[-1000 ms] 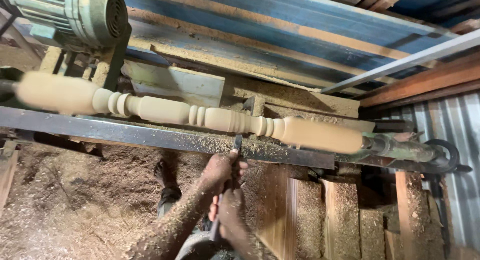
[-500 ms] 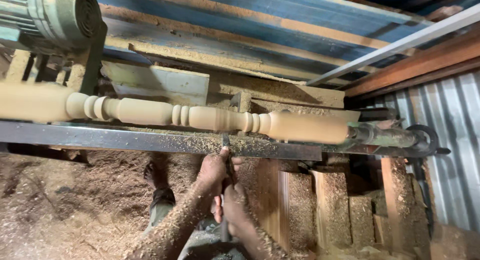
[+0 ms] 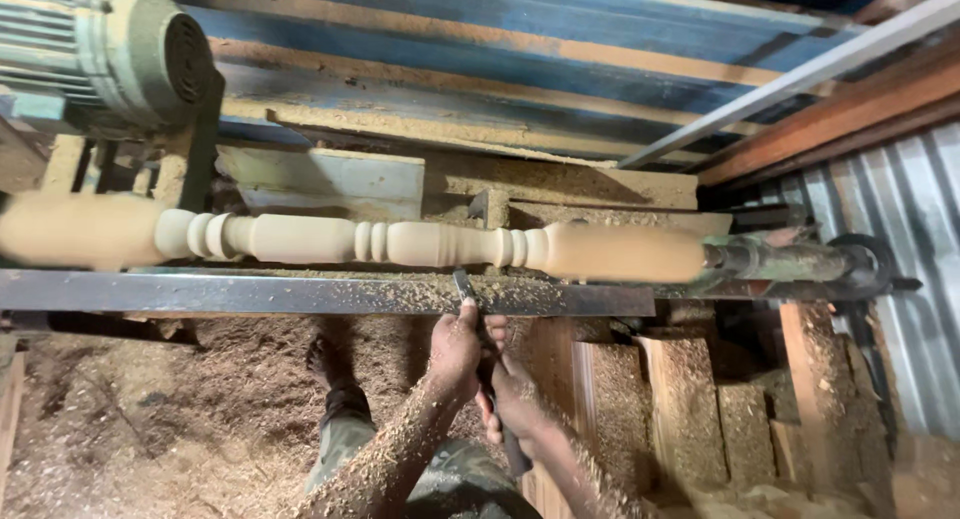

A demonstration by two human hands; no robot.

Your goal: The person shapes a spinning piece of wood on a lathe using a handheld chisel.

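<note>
A long steel tool rest [image 3: 300, 294] runs across the lathe from the left edge to past the middle, its top strewn with shavings. Just above it the turned wooden spindle [image 3: 400, 243] lies level between the motor end and the tailstock, its ends blurred, with beads and coves cut along the middle stretch. The grey electric motor [image 3: 110, 54] sits at the upper left corner; the green tailstock [image 3: 790, 262] with its handwheel holds the spindle's right end. Sawdust [image 3: 130, 419] covers the floor below, with a bare foot [image 3: 325, 359] planted in it.

The left hand [image 3: 458, 354] is curled around the chisel [image 3: 478, 349] close under the rest – fingers wrapped, thumb up along the blade. The right hand [image 3: 515, 404] is closed on the dark handle lower down. The chisel's tip lies on the rest's front edge, just below the spindle – whether it touches the wood I cannot tell
</note>
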